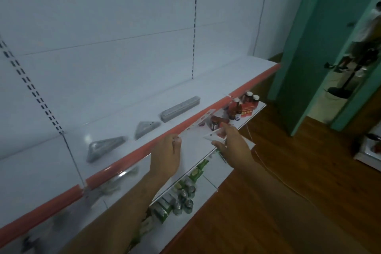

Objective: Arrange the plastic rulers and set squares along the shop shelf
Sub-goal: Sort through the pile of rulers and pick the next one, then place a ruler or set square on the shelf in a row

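- The left hand (pixel 166 151) pinches the near end of a clear plastic ruler (pixel 198 122) between thumb and fingertips, just below the orange front edge of the shelf (pixel 206 88). The rest of the ruler runs away from this grip, up and to the right, along the orange strip.
- The right hand (pixel 233 142) pinches a small clear piece (pixel 214 135), probably a set square, though blur leaves its outline unsure. It sits just right of the left grip, over the lower shelf (pixel 198 150).
- Already on the shelf, beyond and left of both grips: two stacks of set squares (pixel 106 147) and (pixel 147 128), then a long stack of rulers (pixel 180 109) farther right. All three look well apart from each other.
- My reading: the step is placing the held ruler. It belongs on the ruler stack, which lies up and just behind the ruler's far end.
- To do it well, lift the ruler clear of the orange lip first, since the far end could catch on it. Keep it level, as one end-pinch lets thin plastic droop.
- Lay it square to the stack, edges flush, then release gently so the pile does not slide.
- The bottles (pixel 250 99) beyond the right grip stand near; keep that hand's sweep short.
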A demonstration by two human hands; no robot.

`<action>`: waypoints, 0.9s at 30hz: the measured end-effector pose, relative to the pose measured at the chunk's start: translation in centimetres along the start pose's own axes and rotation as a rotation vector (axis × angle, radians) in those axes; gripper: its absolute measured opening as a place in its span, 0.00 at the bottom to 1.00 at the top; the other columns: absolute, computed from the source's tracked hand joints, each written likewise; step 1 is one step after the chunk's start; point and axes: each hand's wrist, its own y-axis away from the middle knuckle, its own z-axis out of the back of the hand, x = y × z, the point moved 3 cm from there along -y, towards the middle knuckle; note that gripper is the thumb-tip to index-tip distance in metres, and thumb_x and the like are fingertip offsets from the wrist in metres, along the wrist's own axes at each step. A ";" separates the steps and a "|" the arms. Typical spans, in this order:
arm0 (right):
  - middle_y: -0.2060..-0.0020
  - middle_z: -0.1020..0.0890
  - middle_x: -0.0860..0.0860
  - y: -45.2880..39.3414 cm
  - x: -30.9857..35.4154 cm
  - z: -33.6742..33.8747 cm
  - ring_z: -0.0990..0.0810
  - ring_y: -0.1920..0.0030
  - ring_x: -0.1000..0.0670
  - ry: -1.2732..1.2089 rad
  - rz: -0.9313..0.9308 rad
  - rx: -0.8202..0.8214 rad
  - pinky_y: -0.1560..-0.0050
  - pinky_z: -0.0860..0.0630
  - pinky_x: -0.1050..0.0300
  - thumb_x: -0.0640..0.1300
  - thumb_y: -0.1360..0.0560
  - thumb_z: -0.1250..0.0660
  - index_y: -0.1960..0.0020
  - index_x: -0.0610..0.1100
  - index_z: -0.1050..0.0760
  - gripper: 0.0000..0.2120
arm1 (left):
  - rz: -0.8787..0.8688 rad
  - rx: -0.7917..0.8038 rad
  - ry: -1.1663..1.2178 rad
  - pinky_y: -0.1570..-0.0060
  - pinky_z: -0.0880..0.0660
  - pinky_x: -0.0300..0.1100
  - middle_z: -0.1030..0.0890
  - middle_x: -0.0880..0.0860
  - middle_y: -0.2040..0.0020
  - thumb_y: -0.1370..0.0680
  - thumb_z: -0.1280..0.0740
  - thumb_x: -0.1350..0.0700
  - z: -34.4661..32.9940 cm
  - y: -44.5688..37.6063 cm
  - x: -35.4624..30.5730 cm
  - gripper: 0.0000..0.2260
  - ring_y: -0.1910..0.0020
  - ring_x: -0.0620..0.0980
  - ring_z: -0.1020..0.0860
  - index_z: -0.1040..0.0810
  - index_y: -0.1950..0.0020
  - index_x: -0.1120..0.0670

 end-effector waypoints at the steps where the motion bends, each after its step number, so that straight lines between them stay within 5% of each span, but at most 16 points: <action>1: 0.40 0.25 0.53 -1.2 0.2 -0.6 0.22 0.44 0.51 -0.004 0.027 0.005 0.48 0.20 0.52 0.56 0.26 0.32 0.27 0.52 0.39 0.31 | 0.016 -0.011 -0.014 0.49 0.27 0.42 0.20 0.51 0.51 0.17 0.45 0.53 0.0 -1.0 0.5 0.12 0.52 0.49 0.23 0.23 0.46 0.55; 5: 0.41 0.24 0.50 -5.9 1.6 -2.4 0.23 0.48 0.52 -0.047 0.113 0.028 0.49 0.22 0.55 0.56 0.26 0.32 0.29 0.48 0.37 0.30 | 0.083 -0.089 -0.024 0.47 0.26 0.50 0.20 0.54 0.49 0.16 0.50 0.51 0.1 -4.7 2.8 0.16 0.49 0.55 0.22 0.24 0.43 0.56; 7: 0.44 0.24 0.51 -7.9 2.8 -3.1 0.24 0.50 0.54 -0.076 0.145 0.065 0.51 0.24 0.56 0.59 0.27 0.32 0.30 0.47 0.36 0.30 | 0.137 -0.114 0.000 0.51 0.26 0.47 0.21 0.52 0.53 0.16 0.49 0.52 0.4 -6.2 3.7 0.15 0.53 0.53 0.23 0.25 0.46 0.56; 13: 0.47 0.26 0.54 -13.2 6.8 -6.4 0.26 0.54 0.55 -0.101 0.281 0.200 0.52 0.27 0.59 0.56 0.28 0.29 0.31 0.48 0.34 0.29 | 0.251 -0.259 -0.024 0.42 0.28 0.44 0.21 0.51 0.43 0.16 0.51 0.51 2.2 -9.4 6.3 0.17 0.45 0.50 0.23 0.25 0.38 0.54; 20: 0.44 0.27 0.52 -16.6 11.4 -10.4 0.25 0.46 0.52 -0.027 0.609 0.280 0.45 0.28 0.56 0.62 0.32 0.29 0.38 0.48 0.27 0.29 | 0.347 -0.402 -0.158 0.40 0.28 0.48 0.20 0.58 0.43 0.19 0.54 0.49 5.3 -9.7 8.7 0.24 0.43 0.56 0.23 0.24 0.38 0.59; 27: 0.42 0.25 0.54 -18.1 13.5 -14.2 0.29 0.40 0.51 0.135 0.887 0.404 0.41 0.39 0.54 0.66 0.30 0.34 0.34 0.50 0.29 0.29 | 0.542 -0.584 -0.174 0.41 0.27 0.47 0.20 0.58 0.43 0.16 0.50 0.52 5.8 -6.9 8.6 0.19 0.44 0.55 0.23 0.24 0.38 0.60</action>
